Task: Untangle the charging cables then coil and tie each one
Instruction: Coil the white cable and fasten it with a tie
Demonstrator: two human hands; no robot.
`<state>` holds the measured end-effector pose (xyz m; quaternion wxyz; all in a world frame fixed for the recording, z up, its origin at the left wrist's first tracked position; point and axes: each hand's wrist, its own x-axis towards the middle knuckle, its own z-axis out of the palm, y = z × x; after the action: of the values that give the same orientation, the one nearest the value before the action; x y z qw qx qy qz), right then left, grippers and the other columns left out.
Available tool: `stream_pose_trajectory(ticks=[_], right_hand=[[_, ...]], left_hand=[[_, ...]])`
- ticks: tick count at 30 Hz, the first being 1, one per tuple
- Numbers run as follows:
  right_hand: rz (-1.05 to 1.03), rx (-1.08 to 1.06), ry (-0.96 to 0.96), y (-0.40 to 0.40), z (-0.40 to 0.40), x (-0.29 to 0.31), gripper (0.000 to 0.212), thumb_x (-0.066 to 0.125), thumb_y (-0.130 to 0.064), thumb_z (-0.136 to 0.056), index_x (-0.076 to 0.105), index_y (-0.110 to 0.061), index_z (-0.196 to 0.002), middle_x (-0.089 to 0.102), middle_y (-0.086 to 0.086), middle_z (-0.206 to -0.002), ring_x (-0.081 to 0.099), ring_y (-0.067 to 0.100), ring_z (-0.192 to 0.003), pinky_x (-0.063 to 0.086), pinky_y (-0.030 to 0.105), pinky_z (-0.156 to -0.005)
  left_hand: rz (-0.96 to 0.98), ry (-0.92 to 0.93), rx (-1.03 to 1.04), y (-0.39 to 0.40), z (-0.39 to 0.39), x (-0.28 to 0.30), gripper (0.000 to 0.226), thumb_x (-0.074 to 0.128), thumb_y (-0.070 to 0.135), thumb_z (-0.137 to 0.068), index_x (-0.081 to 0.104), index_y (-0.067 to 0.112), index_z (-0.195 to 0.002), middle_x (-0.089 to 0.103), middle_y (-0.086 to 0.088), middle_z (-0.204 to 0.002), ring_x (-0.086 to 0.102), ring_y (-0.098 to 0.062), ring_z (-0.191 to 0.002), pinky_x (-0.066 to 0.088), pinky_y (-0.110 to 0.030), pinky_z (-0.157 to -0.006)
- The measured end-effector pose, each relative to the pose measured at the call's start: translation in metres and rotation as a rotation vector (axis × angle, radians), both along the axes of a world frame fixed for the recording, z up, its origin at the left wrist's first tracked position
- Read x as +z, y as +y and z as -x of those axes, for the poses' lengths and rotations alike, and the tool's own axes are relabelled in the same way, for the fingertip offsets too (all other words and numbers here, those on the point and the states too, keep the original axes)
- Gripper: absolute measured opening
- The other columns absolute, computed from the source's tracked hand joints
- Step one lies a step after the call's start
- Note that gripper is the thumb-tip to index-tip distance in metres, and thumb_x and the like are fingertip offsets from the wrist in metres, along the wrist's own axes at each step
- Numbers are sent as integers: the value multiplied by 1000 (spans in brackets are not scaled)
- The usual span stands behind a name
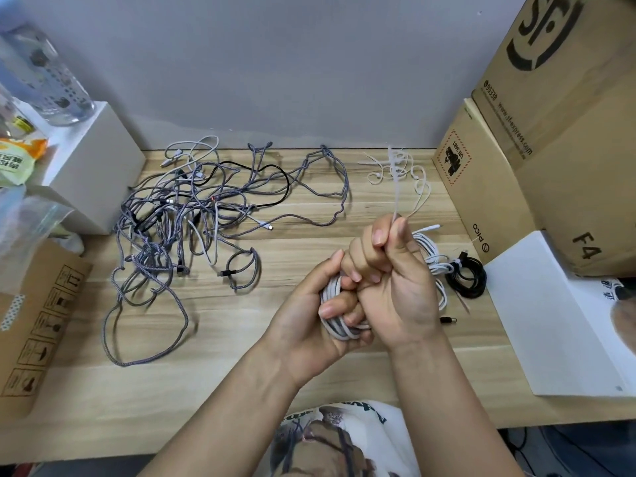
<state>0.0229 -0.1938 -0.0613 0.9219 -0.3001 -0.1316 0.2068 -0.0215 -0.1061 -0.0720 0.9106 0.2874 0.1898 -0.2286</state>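
— What is each hand doing?

— The right hand (389, 270) is clenched, its thumb and forefinger pinching a pale zip tie (395, 187) that stands up out of the fist. The left hand (320, 315) is curled round a coiled white cable (335, 325), fingers wrapped over the loops.

— How are the hands placed?

— Pressed together above the counter (241, 383), right fist stacked over the left fingers, both forearms coming up from the bottom edge — palms turned toward the camera.

— And the rest of the cables?

— A tangle of grey braided cables (179, 222) lies well to the left of the hands, with a black cable (275, 173) and a few white ones threaded through it. Just right of the hands lie a bundle of white cable (435, 256) and a coiled black cable (466, 277), the black one with a white tie around it. Loose zip ties (382, 163) lie near the wall, beyond the hands.

— What borders the counter?

— Cardboard boxes (537, 149) on the right, a white box (93, 166) on the left.
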Motion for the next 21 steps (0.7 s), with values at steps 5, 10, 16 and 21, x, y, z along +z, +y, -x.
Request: stream_pose_trajectory(ticks=[5,10,16,21], right_hand=[[80,-147,-60,-2,6,4,23,61,-37,-80,58,-18,-66,35,-10,-51,34,6,-44,36,20,-49],[51,-156,-86,-7,4,15,23,61,-38,-79,58,-20,-66,37,-11,-51,31,7,-46,36,22,-54],[-104,-218,151,-8,2,20,30,46,-36,-81,53,-18,-58,32,-7,-45,35,10,-44,38,21,-48],[-323,-166,235,-7,0,20,35,41,-30,-88,54,-12,-62,22,-2,-46,40,13,-40,45,24,-45]], left_hand=[[-175,-63,145,-7,-5,2,21,57,36,-69,50,19,-57,24,7,-30,30,-9,-37,27,-25,-55],[-224,-161,208,-12,-8,7,14,59,23,-66,48,17,-61,23,7,-34,28,-11,-38,28,-23,-51],[-125,-158,286,-25,-6,16,24,45,28,-76,46,18,-54,24,8,-32,29,-8,-34,31,-16,-38],[73,-147,313,-27,-6,16,25,52,30,-75,51,16,-56,30,9,-28,35,-6,-35,35,-14,-41]])
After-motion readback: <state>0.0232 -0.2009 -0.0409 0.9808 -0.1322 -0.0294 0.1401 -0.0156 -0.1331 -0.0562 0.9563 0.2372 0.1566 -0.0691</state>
